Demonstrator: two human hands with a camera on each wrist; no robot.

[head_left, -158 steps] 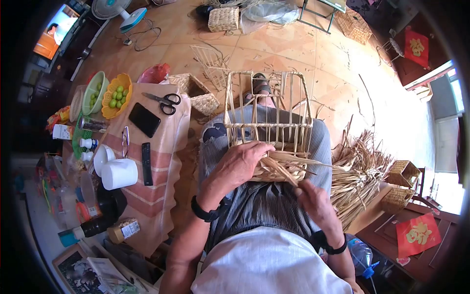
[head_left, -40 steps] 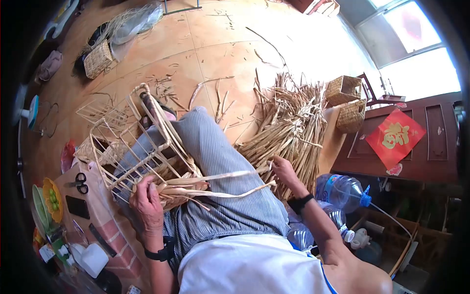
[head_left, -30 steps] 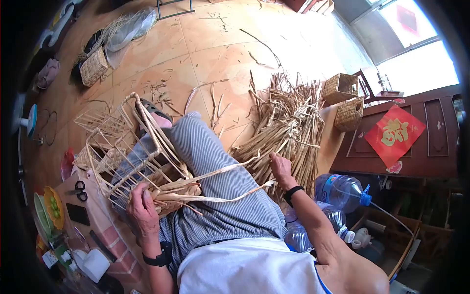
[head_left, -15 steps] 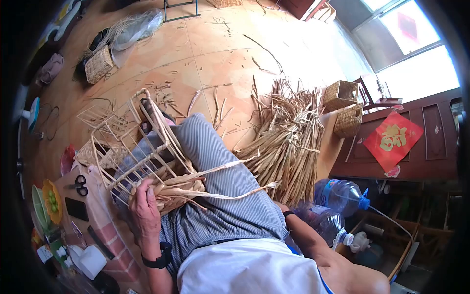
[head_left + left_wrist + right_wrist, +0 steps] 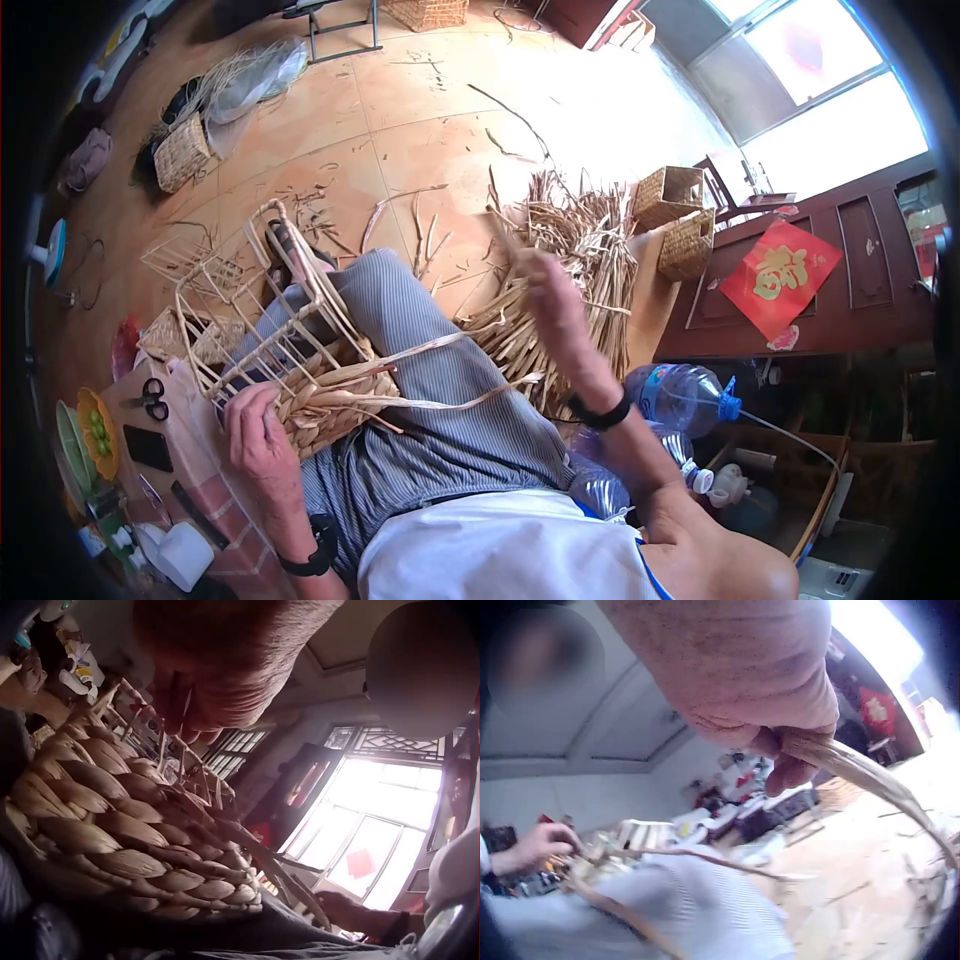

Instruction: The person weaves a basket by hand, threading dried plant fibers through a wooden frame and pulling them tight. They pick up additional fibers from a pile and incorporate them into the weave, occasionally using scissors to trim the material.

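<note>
A half-woven basket (image 5: 325, 422) lies tilted on the person's lap, with braided plaits low down and bare stakes above. The left hand (image 5: 262, 450) grips its near left side; in the left wrist view, that hand's fingers (image 5: 180, 712) curl over the stakes above the plaits. Two loose strips (image 5: 470, 402) trail from the weaving across the thigh. Raised over the bundle of dried plant strips (image 5: 590, 290), the right hand (image 5: 560, 315) is blurred by motion. It pinches one dried strip (image 5: 877, 776), which bends away in the right wrist view.
Left of the person, a cloth-covered table holds scissors (image 5: 148, 398), a phone (image 5: 148, 448) and a bowl of green fruit (image 5: 97, 430). Water bottles (image 5: 680, 392) stand by the right arm. Two small finished baskets (image 5: 685, 243) sit beyond the bundle; plant scraps litter the floor.
Both hands worked at the basket earlier. The right hand then reached to the bundle, was partly hidden low beside it, and has now risen with a strip. The left hand stays at the basket.
</note>
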